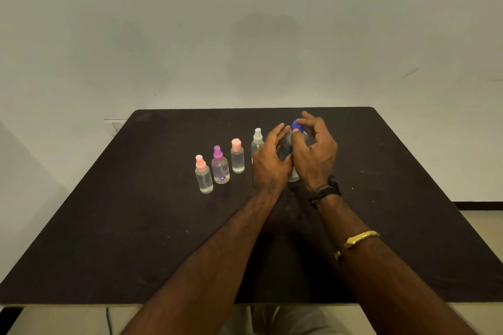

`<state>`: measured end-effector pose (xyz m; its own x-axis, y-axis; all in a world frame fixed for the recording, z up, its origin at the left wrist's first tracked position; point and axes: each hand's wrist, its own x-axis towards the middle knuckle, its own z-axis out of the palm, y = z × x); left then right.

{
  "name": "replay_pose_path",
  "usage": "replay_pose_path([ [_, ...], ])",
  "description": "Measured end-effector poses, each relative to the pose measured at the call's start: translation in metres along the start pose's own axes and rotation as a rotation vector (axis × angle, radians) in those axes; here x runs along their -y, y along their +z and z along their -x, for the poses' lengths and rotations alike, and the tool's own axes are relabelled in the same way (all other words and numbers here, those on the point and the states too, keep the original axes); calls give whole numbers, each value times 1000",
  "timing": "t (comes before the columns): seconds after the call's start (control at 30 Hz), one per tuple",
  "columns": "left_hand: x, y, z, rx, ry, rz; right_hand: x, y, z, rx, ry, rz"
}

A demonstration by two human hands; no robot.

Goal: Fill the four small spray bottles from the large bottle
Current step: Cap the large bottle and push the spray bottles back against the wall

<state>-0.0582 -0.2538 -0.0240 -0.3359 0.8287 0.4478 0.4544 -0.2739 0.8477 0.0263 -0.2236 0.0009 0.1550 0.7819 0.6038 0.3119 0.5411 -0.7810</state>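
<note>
The large clear bottle with a blue cap stands upright on the dark table, mostly hidden between my hands. My left hand wraps around its body. My right hand pinches the blue cap with thumb and fingers. To the left, a diagonal row of small spray bottles stands upright with their tops on: one with a pink top, one with a purple top, one with a peach top, one with a white top, partly behind my left hand.
A pale wall rises behind the table's far edge. Bare floor shows to the right of the table. Dark tabletop stretches on all sides of the bottles.
</note>
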Motion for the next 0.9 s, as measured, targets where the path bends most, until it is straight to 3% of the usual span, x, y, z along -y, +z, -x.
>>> replay_pose_path([
  [0.17, -1, 1, 1, -7, -5, 21, 1, -4, 1, -24, -36, 61],
  [0.67, 0, -2, 10, -16, 16, 48, -14, -14, 17, 76, 185, -69],
  [0.9, 18, 3, 32, 13, -105, 158, -26, -19, 34, 162, 235, -58],
])
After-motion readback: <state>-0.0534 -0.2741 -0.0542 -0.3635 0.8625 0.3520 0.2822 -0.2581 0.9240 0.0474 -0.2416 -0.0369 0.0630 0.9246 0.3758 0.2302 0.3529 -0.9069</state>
